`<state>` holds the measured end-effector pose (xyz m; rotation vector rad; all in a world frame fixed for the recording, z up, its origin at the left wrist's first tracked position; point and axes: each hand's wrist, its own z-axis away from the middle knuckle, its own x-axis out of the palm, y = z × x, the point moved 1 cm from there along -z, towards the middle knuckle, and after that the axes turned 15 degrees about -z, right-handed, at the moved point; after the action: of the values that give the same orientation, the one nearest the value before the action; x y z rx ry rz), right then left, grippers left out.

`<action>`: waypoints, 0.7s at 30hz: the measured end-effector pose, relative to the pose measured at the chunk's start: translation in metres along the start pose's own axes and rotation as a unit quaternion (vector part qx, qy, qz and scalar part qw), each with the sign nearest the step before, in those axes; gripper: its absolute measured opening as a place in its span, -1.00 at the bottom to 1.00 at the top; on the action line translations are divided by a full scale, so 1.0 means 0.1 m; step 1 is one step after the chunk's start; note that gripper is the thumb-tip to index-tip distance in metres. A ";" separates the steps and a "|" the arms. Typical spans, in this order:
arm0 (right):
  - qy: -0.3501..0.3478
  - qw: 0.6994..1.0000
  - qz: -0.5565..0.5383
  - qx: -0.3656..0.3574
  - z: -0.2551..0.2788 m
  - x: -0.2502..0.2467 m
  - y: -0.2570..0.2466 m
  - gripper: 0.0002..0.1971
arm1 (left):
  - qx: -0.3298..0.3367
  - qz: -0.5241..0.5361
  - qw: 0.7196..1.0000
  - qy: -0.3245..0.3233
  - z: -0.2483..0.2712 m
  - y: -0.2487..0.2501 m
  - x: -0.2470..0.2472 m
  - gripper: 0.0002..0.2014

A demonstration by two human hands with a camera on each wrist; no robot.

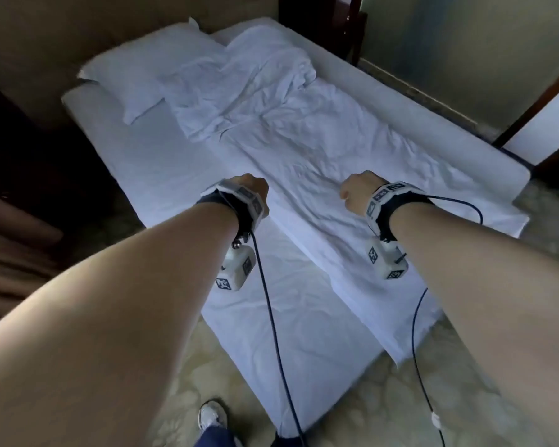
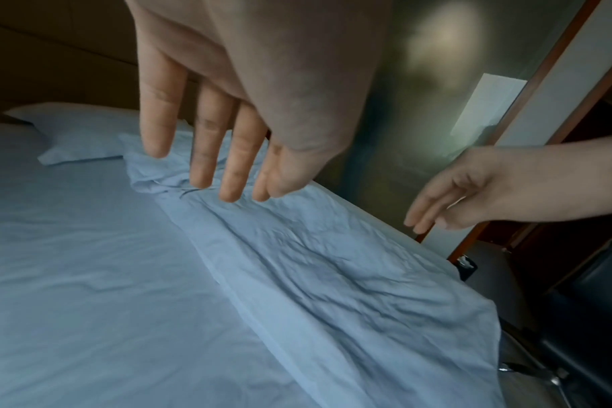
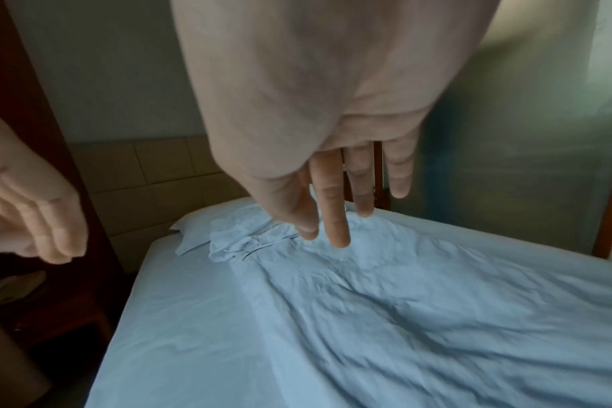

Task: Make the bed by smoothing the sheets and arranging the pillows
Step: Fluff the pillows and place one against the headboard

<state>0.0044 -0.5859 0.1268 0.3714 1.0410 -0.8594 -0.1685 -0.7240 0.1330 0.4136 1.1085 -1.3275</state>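
Note:
A narrow bed [image 1: 136, 175] with a white fitted sheet runs away from me. A wrinkled white top sheet [image 1: 342, 162] covers its right half, bunched up at the head end [image 1: 239, 91]. One white pillow [image 1: 136, 72] lies at the head, partly under the bunched sheet. My left hand [image 1: 249, 185] hovers above the top sheet's left edge, fingers straight and holding nothing [image 2: 210, 154]. My right hand [image 1: 357, 191] hovers over the sheet's middle, fingers also straight and empty [image 3: 339, 215]. Neither hand touches the cloth.
A padded headboard [image 1: 94, 24] stands behind the pillow. Dark wooden furniture [image 1: 23, 175] lies left of the bed, a wooden chair [image 1: 336, 24] at the far right corner, a wood-framed panel [image 1: 549, 124] on the right. Patterned floor [image 1: 384, 398] and my shoe [image 1: 212, 417] show below.

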 end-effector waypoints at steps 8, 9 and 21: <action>0.052 0.998 -0.027 0.008 0.66 0.26 1.01 -0.70 | 0.006 -0.054 0.998 0.023 0.32 0.98 -0.25 -0.97; 0.056 0.998 -0.019 0.011 0.77 0.29 1.12 -0.72 | 0.005 -0.059 0.998 0.026 0.39 1.09 -0.25 -0.94; 0.007 0.999 0.029 -0.027 1.95 1.27 2.40 -0.61 | -0.010 0.039 0.999 0.029 1.04 2.71 0.49 -0.76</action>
<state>0.3342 -0.6163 0.0830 0.3611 1.0588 -0.7756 0.1119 -0.7623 0.0509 0.4777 1.1414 -1.2408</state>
